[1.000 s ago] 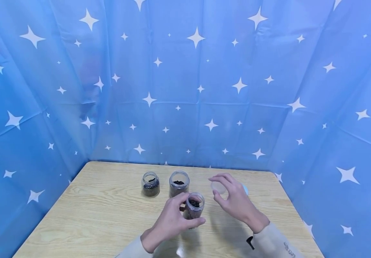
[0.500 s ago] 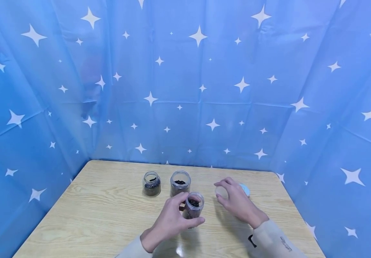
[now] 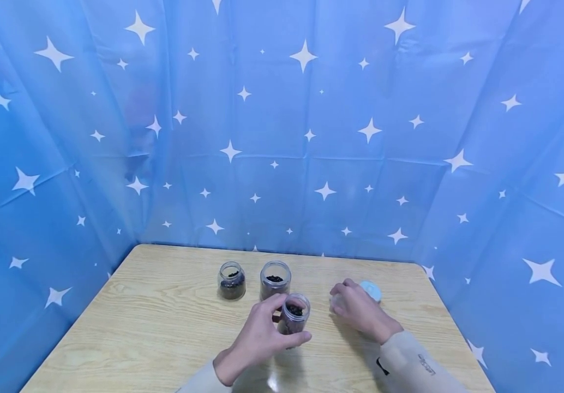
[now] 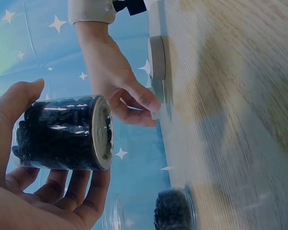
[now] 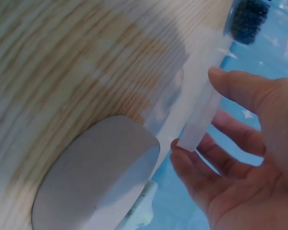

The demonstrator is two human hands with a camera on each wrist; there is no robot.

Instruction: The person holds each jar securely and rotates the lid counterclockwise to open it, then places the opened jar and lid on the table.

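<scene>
My left hand (image 3: pixel 264 330) grips a clear glass jar (image 4: pixel 62 134) part-filled with dark, bean-like pieces. The jar is uncapped and leans slightly, raised above the wooden table (image 3: pixel 164 327). Over to the right, my right hand (image 3: pixel 360 311) holds a translucent white lid (image 5: pixel 199 124) on edge between thumb and fingers, low over the tabletop. In the head view the fingers mostly cover that lid. Just beyond the right hand lies a light blue lid (image 3: pixel 371 290). A grey, rounded disc (image 5: pixel 96 177) sits beside the hand in both wrist views and is hidden in the head view.
Two more uncapped glass jars with dark contents, a smaller one (image 3: pixel 231 284) and a wider one (image 3: pixel 275 278), stand behind the left hand. A blue curtain (image 3: pixel 282 136) with white stars hangs around the table's back and sides.
The right hand has moved right and lower toward the tabletop with the white lid, exposing more of the blue lid. The left hand and its jar have stayed in place.
</scene>
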